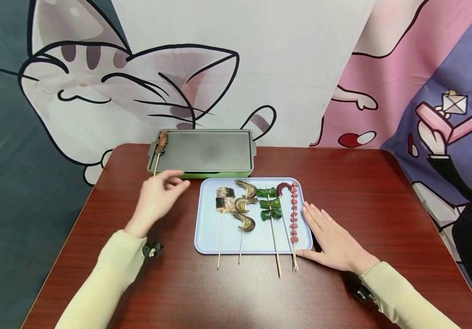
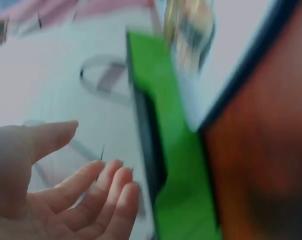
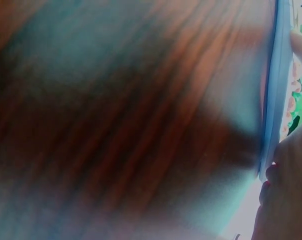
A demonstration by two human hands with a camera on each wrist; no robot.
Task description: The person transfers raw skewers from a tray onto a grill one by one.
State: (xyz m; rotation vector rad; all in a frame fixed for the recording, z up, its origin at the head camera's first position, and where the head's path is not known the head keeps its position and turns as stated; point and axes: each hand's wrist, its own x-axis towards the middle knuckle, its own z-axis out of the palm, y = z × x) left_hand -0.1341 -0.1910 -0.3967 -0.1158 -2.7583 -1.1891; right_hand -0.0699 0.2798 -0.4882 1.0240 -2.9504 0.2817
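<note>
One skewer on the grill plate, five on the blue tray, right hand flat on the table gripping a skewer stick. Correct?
Not quite. The right hand grips nothing: the head view shows it lying flat, fingers straight, against the blue tray's right edge. The rest holds: one skewer on the grill plate, five on the tray.

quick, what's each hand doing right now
Left hand: open, holding nothing, above the table.
Right hand: open, flat against the blue tray.

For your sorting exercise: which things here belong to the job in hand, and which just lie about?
In the job:
grill pan
meat skewer on it
blue tray of skewers
left hand, empty
right hand, steadying the tray

Lying about:
table
cat backdrop
</note>
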